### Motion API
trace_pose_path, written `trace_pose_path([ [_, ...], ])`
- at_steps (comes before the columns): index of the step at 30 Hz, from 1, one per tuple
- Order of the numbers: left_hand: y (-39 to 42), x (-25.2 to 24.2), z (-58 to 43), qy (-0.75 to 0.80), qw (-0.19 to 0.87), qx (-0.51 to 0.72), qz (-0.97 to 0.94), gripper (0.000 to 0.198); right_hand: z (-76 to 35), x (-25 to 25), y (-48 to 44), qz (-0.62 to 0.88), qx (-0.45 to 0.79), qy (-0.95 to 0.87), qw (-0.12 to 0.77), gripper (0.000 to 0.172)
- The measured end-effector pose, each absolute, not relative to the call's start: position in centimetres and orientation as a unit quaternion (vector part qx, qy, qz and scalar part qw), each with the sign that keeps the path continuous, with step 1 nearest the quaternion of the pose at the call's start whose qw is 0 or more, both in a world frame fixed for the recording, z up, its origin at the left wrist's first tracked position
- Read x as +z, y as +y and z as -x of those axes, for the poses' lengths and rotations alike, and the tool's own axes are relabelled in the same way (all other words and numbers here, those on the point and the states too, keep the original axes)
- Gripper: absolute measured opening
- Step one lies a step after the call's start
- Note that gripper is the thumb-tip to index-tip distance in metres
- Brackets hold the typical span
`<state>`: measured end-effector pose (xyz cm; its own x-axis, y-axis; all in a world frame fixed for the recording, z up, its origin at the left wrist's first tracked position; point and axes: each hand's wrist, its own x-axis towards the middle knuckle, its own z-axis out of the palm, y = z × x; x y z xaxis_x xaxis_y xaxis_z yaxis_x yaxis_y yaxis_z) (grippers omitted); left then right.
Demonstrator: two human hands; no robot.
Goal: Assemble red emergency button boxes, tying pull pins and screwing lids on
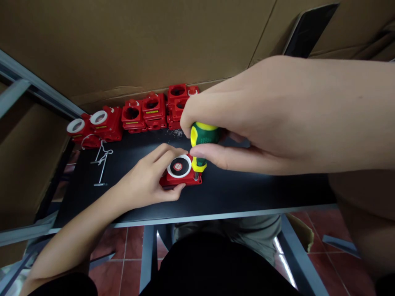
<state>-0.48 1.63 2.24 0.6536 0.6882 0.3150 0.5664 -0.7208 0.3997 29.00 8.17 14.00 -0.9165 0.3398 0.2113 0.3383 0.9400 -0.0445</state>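
My left hand [160,172] is closed round the left side of a red box [182,181] with a white ring [169,169] and a black disc [185,164] on top. The box lies on the black tabletop. In my right hand [228,144] is a screwdriver [202,144] with a green and yellow handle. It stands nearly upright, its short metal shaft down at the box's front right corner. Whether a screw sits under the tip is too small to tell.
Several red boxes [154,111] line the back of the black tabletop [247,193] against a cardboard wall [154,41]. Two of them carry white rings [98,117]. Metal T-shaped rods [101,172] on white string lie at the left. A dark flat device [310,31] leans at the upper right.
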Motion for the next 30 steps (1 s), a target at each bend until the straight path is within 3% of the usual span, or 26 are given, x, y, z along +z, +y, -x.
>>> trace_pose_path([
  [15, 1.3, 3.5, 0.3, 0.404, 0.154, 0.138, -0.891, 0.023, -27.9, 13.7, 8.1, 0.135, 0.06, -0.983, 0.11, 0.022],
  [21, 1.1, 3.7, 0.5, 0.42, 0.193, 0.128, -0.878, 0.024, -27.1, 13.4, 7.6, 0.157, 0.021, -0.98, 0.116, 0.034],
  [27, 0.9, 3.4, 0.5, 0.421, 0.169, 0.131, -0.881, 0.034, -26.4, 12.4, 7.7, 0.196, -0.03, -0.963, 0.181, 0.055],
  [30, 1.0, 3.3, 0.5, 0.418, 0.14, 0.131, -0.888, 0.036, -26.6, 12.6, 7.8, 0.171, 0.044, -0.964, 0.201, 0.042],
])
